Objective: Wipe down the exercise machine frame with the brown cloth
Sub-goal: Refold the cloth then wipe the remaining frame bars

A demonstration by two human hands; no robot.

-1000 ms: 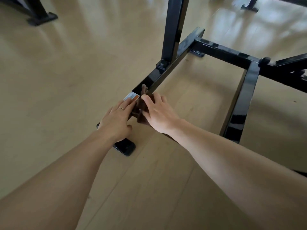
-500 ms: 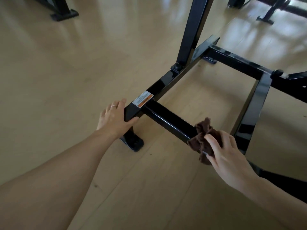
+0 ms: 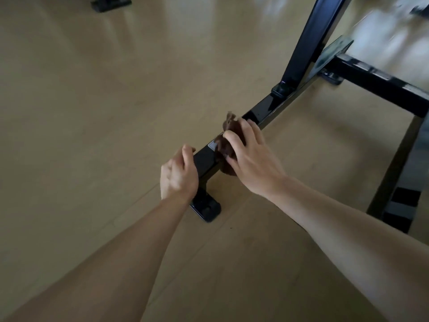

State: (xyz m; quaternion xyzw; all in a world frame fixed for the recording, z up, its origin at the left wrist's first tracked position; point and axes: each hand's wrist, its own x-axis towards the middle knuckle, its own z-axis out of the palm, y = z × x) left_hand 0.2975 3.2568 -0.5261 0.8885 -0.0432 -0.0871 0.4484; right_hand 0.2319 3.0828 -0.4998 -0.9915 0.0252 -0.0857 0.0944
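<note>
The black exercise machine frame (image 3: 267, 109) lies low on the wooden floor, its long base bar running from a foot plate (image 3: 206, 208) up to the right. My right hand (image 3: 251, 160) grips the bunched brown cloth (image 3: 230, 126) and presses it onto that bar, covering the label near the bar's near end. My left hand (image 3: 178, 174) sits just left of the bar's end above the foot plate, fingers loosely curled and holding nothing. Motion blur softens the frame's far parts.
An upright black post (image 3: 304, 43) rises from the base bar. A cross bar (image 3: 383, 87) and a second base bar (image 3: 399, 198) box in the floor on the right. Another black foot (image 3: 110, 2) stands at the top left. Bare wooden floor spreads to the left.
My right hand has carried the cloth from the inner cross bar back left onto the base bar by the label. My left hand has lifted its flat fingers off the bar end and curled them.
</note>
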